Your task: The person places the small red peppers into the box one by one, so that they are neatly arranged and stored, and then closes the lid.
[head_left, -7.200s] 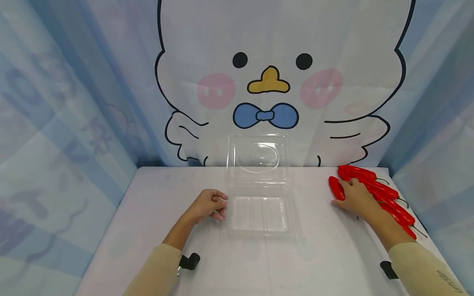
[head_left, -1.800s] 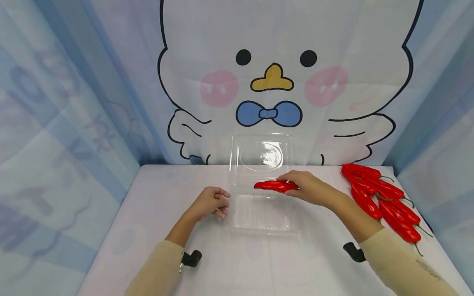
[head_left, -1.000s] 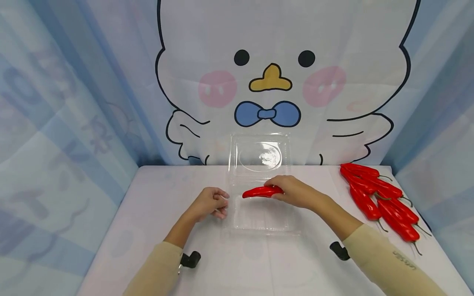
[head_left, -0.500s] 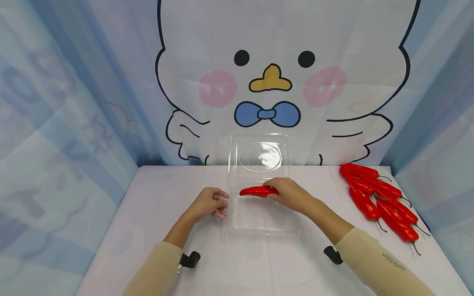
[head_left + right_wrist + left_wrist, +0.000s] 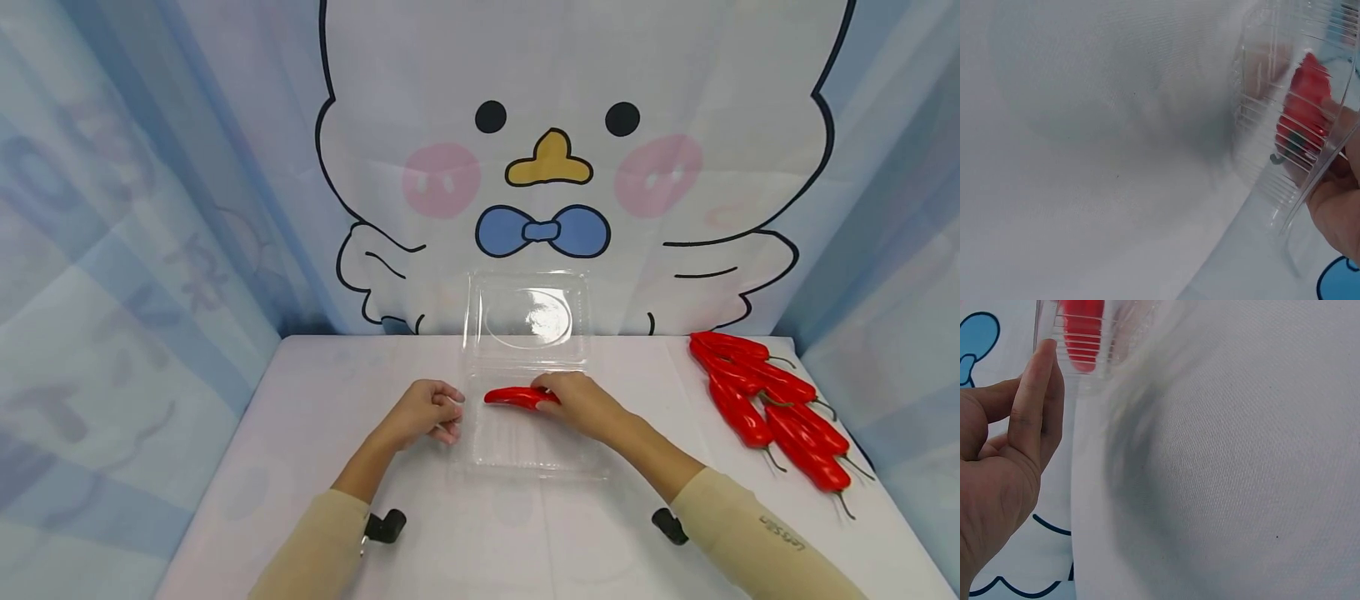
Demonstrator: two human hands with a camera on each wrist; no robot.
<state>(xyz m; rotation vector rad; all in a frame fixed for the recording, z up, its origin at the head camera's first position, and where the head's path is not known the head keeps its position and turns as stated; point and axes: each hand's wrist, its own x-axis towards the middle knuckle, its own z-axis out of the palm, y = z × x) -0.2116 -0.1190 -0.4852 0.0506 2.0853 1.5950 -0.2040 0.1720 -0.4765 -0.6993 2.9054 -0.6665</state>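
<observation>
A clear plastic clamshell box (image 5: 528, 454) stands on the table with its lid (image 5: 525, 310) raised at the back. In its base, toward the rear, lies a red chili pepper (image 5: 510, 397), held at its stem end by my right hand (image 5: 581, 406). Through the ribbed wall in the right wrist view, the pepper (image 5: 1304, 103) and its dark green stem show. My left hand (image 5: 427, 414) is at the box's left side; in the left wrist view its fairly straight fingers (image 5: 1032, 403) reach the clear wall, apparently touching it.
Several more red chili peppers (image 5: 738, 412) lie in a pile at the table's right edge, stems pointing right and toward me. A curtain with a printed cartoon bird (image 5: 555, 192) hangs behind the white table (image 5: 495, 550).
My right hand has taken a pepper from the pile, carried it left to the box and lowered it into the base. The left hand has stayed by the box.
</observation>
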